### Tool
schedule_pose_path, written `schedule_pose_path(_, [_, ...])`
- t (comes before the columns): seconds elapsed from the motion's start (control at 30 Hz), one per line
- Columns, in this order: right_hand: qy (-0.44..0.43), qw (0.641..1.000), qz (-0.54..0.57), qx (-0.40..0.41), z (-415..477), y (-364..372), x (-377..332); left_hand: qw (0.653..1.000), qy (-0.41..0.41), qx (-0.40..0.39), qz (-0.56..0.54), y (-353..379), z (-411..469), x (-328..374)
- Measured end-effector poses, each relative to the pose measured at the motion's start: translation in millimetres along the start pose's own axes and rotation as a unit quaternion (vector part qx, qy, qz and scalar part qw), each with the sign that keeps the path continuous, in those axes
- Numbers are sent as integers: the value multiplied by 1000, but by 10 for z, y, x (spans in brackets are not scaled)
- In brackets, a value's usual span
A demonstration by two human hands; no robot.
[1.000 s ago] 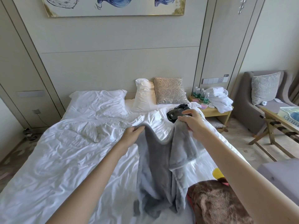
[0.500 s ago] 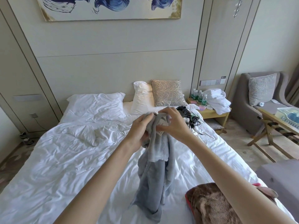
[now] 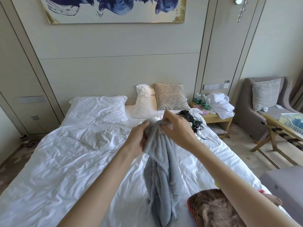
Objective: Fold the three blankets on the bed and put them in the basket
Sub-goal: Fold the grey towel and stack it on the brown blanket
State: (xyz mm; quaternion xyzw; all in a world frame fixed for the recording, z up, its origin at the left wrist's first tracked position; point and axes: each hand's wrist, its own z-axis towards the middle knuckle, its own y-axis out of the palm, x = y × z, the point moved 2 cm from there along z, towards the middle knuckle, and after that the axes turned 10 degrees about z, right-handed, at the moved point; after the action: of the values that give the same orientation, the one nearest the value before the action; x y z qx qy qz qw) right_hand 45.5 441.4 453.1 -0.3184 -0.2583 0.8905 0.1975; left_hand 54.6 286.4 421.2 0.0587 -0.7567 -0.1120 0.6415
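Drawn together since earlier: L hand (image 3: 137, 140) & R hand (image 3: 178, 128), gripping grey blanket (image 3: 164, 177) over rumpled bed (image 3: 65, 161); brown blanket (image 3: 213, 208) near right, armchair (image 3: 247, 102) far right.

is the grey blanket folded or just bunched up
Bunched, not folded: the grey blanket hangs in loose pleats, its top gathered between the left hand and right hand.

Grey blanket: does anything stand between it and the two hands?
Nothing visible does. The left hand and the right hand both pinch the grey blanket at its bunched top, and it hangs down to the bed.
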Motion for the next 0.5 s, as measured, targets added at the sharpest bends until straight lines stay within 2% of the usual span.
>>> schedule_pose_path(0.13, [122,981,149,19,35,-66,105,1000,2,-4,-5,-147,19,7])
schedule_pose_path(0.3, [204,909,362,41,30,-56,127,997,-11,-67,-27,-98,-89,-70])
schedule_pose_path(0.43, [248,900,355,58,38,-10,153,996,-10,-84,-39,-88,-121,-155])
schedule_pose_path(0.5, [276,888,355,96,30,-4,164,991,-10,-94,-94,-67,-146,-159])
